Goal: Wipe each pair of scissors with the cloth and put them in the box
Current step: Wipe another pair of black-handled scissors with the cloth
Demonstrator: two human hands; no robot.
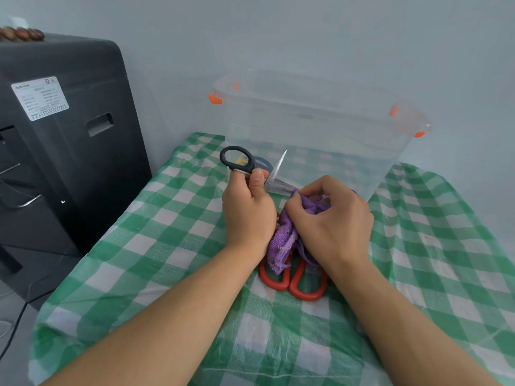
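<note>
Two hands work close together over a table covered with a green and white checked cloth (pixel 156 246). To the left stands a big black machine (pixel 61 135) with a white label on its side, and some cables trail below it. At the far edge of the table, against the pale wall, sits a clear plastic box (pixel 320 121) with orange clips at its corners; its near wall rises right behind the hands. Through that wall something dark and something yellow show low down near the left corner, but whether they lie inside the box I cannot tell. The left hand (pixel 248 210) has its fingers curled round the black scissors (pixel 239 161), thumb up by one handle, holding them open so that one blade points upward and the other runs to the right. The right hand (pixel 331 218) is closed on a bunched purple rag (pixel 284 240), pinching it over that lower blade. The rag hangs down between the wrists and partly covers a pair of red scissors (pixel 301 285) lying flat on the table just below the hands, only the handles showing.
</note>
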